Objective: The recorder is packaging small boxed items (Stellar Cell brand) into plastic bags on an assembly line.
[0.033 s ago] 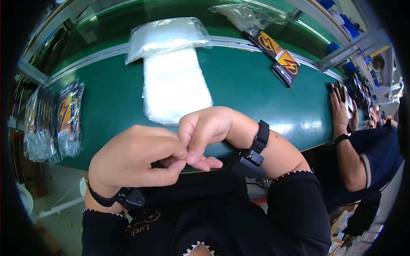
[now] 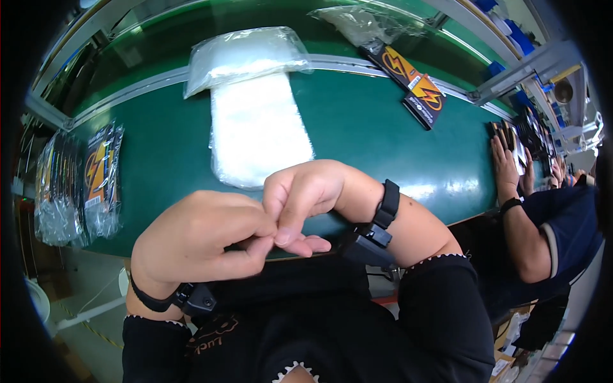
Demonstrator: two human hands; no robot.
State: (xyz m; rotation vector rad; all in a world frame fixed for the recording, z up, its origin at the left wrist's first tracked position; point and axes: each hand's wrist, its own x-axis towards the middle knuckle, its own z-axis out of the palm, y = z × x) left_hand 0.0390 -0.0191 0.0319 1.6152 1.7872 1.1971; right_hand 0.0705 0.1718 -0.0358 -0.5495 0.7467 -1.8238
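Note:
My left hand (image 2: pixel 199 237) and my right hand (image 2: pixel 308 196) meet at the fingertips in front of my body, over the near edge of the table. Thumb and forefinger of each are pinched together, and I cannot make out anything between them. Just beyond the hands lies a stack of clear plastic bags (image 2: pixel 258 131) on the green table (image 2: pixel 364 134). A filled clear plastic package (image 2: pixel 249 56) rests across the stack's far end. Each wrist wears a black strap with a small black device.
At the left stand several flat black-and-orange boxes (image 2: pixel 102 169) in clear wrap. Two similar boxes (image 2: pixel 423 102) lie at the far right by a metal rail, near a crumpled clear bag (image 2: pixel 357 22). A co-worker's hand (image 2: pixel 506 167) handles dark items at the table's right end.

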